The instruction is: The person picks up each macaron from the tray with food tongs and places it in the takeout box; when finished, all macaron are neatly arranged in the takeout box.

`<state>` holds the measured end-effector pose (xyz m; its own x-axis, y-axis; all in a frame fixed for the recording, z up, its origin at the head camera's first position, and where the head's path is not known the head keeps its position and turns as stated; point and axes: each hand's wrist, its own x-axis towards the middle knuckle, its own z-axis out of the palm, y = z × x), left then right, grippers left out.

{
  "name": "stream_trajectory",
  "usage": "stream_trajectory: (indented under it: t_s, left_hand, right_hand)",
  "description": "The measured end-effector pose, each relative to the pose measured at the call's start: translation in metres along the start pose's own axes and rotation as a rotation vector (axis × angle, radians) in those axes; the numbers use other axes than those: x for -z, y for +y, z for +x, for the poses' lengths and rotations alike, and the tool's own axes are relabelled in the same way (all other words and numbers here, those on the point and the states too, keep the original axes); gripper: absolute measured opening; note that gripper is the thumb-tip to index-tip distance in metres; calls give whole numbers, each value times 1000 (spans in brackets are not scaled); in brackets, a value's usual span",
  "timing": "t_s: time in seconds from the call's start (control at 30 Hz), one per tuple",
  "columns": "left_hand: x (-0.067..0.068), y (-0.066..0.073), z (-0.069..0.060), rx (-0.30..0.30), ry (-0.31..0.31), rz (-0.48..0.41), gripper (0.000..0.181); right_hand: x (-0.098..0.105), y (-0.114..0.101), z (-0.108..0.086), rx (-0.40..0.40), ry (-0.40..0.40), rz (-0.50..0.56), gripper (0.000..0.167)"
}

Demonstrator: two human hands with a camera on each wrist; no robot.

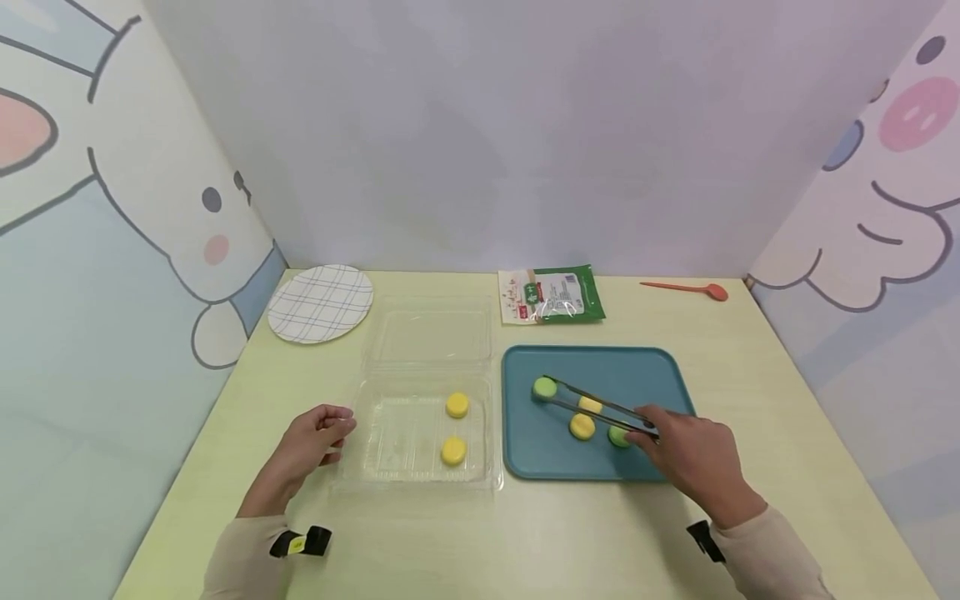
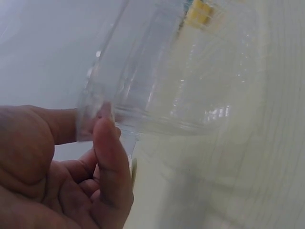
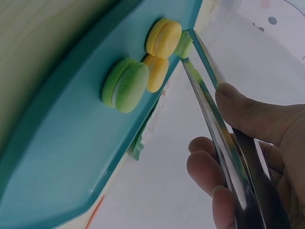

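My right hand holds metal tongs over the blue tray, and their tips are at the green macaron on the tray's left side. Two yellow macarons and another green macaron lie on the tray, nearer the hand. With thumb and finger, my left hand pinches the left edge of the clear plastic box. The box stands with its lid folded back, and two yellow macarons sit in its right half.
Behind the box's left side lies a round checked plate. A green and white packet rests behind the tray. The red spoon is at the back right. Printed walls stand at the back and sides.
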<state>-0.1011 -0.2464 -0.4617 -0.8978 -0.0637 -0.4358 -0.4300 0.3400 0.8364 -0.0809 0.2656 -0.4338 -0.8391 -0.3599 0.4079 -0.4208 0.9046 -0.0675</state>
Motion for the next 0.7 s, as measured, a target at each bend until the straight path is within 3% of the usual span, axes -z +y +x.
stream_trajectory:
  t_s: [0.7]
  left_hand:
    - [0, 1, 0, -18, -14, -9, 37]
  right_hand:
    - [8, -19, 25, 71, 100, 6, 78]
